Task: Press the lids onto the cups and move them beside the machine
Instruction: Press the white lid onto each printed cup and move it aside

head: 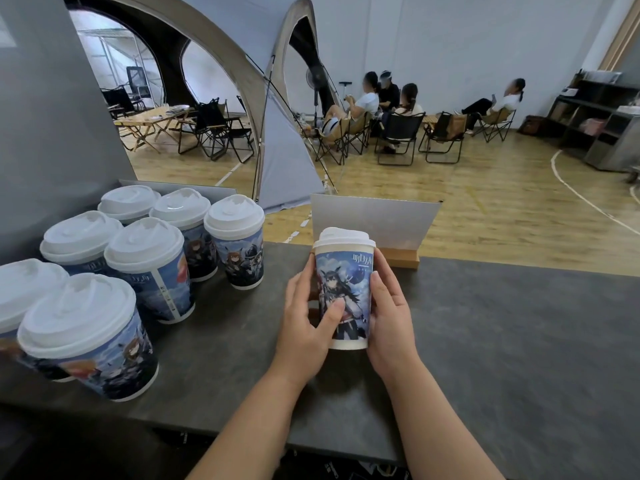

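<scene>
A printed paper cup point(346, 289) with a white lid point(343, 237) on top stands at the middle of the dark counter point(502, 323). My left hand point(308, 320) grips its left side, thumb across the front. My right hand point(389, 306) wraps its right side. Several more lidded cups point(149, 268) stand grouped at the counter's left, the nearest one point(90, 337) large in the foreground.
A grey machine panel point(52, 133) rises at the far left behind the grouped cups. A sign in a wooden base point(377, 223) stands just behind the held cup. Beyond the counter are a tent, folding chairs and seated people.
</scene>
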Motion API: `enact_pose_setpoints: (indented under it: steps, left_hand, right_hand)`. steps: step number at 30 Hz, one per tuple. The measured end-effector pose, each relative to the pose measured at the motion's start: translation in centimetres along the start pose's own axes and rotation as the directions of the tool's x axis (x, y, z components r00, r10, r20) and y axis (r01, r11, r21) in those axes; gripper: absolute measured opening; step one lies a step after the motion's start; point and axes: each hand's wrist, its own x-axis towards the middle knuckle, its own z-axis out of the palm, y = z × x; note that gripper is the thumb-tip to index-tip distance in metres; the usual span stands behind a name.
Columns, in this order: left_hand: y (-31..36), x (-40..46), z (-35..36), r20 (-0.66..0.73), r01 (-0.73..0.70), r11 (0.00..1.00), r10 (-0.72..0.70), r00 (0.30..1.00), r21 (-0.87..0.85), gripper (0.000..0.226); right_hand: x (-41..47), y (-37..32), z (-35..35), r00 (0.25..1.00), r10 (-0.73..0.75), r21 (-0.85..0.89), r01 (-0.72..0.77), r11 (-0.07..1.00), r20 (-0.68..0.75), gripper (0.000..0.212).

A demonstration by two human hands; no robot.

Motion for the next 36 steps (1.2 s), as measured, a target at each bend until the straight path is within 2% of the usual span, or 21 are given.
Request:
enact_pose_setpoints:
  steps: [5, 9, 11, 16, 20, 25, 31, 36]
  left_hand:
    - [0.00, -0.04, 0.02, 0.006, 0.015, 0.994, -0.014, 1.000, -0.110, 0.071]
    - [-0.21, 0.07, 0.03, -0.003, -0.024, 0.989, 0.024, 1.000, -0.144, 0.064]
    - [-0.33, 0.11, 0.07, 0.020, 0.016, 0.981, -0.012, 1.000, -0.195, 0.062]
    - [-0.02, 0.18, 0.03, 0.007, 0.044, 0.991, -0.043, 0.999, -0.124, 0.075]
    - [-0.61, 0.36, 0.13, 0.006, 0.115, 0.977, -0.116, 0.993, -0.182, 0.076]
    - [-0.80, 0.55, 0.11, 0.038, 0.168, 0.955, -0.163, 0.986, -0.245, 0.076]
    - [-0.76, 0.43, 0.01, -0.003, 0.143, 0.975, -0.146, 0.989, -0.168, 0.076]
    - [-0.13, 0.26, 0.11, -0.009, 0.068, 0.995, -0.069, 0.998, -0.079, 0.056]
  right_hand:
    - [0.05, -0.23, -0.09, 0.998, 0.059, 0.031, -0.059, 0.998, -0.003, 0.044]
    - [0.05, -0.34, -0.16, 0.986, 0.164, -0.017, -0.165, 0.986, -0.031, 0.053]
    - [-0.11, -0.24, -0.04, 0.988, 0.155, -0.043, -0.156, 0.987, -0.021, 0.052]
    - [-0.28, -0.05, -0.10, 0.995, 0.095, 0.006, -0.095, 0.995, -0.032, 0.046]
    - [-0.11, -0.01, -0.46, 0.995, 0.076, 0.016, -0.075, 0.997, -0.071, 0.041]
    - [-0.27, -0.05, -0.39, 0.998, 0.055, -0.017, -0.055, 0.998, -0.025, 0.039]
    - [-0.10, 0.14, -0.59, 0.999, 0.053, -0.069, -0.053, 0.996, 0.001, 0.045]
    - [-0.01, 0.55, -0.58, 0.999, 0.022, -0.199, -0.015, 0.980, 0.033, 0.056]
